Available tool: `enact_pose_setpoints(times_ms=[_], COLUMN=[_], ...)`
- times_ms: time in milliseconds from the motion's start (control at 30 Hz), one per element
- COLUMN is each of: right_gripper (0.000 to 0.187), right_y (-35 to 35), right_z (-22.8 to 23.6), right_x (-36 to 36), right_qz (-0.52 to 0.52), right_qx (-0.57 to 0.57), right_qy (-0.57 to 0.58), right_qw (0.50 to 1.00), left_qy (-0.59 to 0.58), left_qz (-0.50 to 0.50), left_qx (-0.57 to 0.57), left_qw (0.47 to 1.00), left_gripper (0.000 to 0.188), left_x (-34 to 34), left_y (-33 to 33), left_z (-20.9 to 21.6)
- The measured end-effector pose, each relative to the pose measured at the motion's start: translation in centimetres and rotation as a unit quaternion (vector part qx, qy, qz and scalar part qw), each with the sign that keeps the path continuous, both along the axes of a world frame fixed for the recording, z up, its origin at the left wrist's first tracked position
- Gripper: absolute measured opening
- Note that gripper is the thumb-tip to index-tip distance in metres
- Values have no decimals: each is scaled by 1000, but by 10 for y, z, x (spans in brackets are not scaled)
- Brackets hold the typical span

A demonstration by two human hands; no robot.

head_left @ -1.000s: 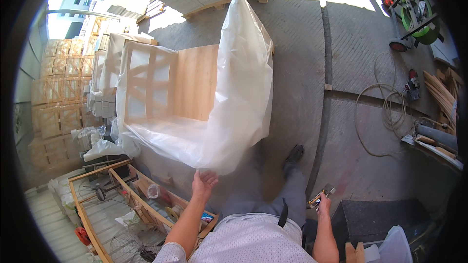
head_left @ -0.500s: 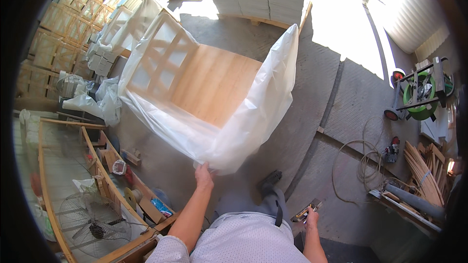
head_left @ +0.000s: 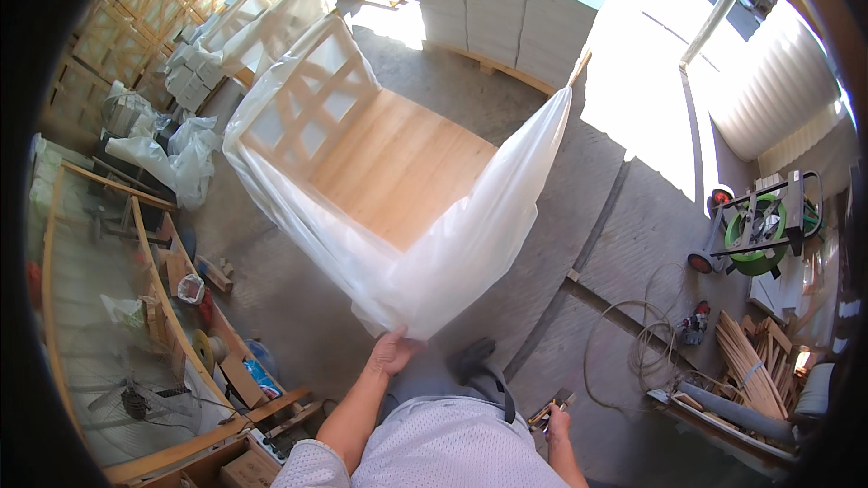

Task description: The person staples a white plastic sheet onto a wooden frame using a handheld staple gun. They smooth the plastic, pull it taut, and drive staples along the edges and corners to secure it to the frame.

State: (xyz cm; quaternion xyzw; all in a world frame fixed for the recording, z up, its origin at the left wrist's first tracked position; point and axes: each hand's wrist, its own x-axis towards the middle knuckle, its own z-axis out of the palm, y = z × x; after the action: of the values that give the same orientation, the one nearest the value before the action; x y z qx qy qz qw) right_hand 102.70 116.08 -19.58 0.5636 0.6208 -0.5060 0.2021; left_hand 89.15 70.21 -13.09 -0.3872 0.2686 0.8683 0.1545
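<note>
Since a second ago you have tipped your view forward, so the wooden crate [head_left: 380, 149] in its clear plastic sheet [head_left: 452, 253] now lies open-side up, your left hand [head_left: 394, 352] gripping the sheet's near corner.

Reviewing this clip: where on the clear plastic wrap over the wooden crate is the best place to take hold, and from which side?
Probably the gathered lower corner of the plastic wrap, from the near side, where the left hand already meets it. There the film bunches into a thick fold hanging clear of the wooden crate; elsewhere it lies flat against the boards. The right hand holds a small tool.
</note>
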Motion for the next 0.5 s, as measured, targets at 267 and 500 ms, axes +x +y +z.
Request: enact_pose_setpoints(times_ms=[267, 500], right_gripper=[28, 25], right_y=[-6, 3], right_z=[17, -3], right_x=[0, 20], right_qz=[-24, -13], right_qx=[2, 25], right_qy=[27, 32], right_qw=[999, 999], left_qy=[-184, -252], left_qz=[9, -210], left_qx=[-93, -202], left_qw=[979, 923], left_gripper=[25, 32], left_x=[8, -26], left_y=[-2, -5], left_z=[-78, -115])
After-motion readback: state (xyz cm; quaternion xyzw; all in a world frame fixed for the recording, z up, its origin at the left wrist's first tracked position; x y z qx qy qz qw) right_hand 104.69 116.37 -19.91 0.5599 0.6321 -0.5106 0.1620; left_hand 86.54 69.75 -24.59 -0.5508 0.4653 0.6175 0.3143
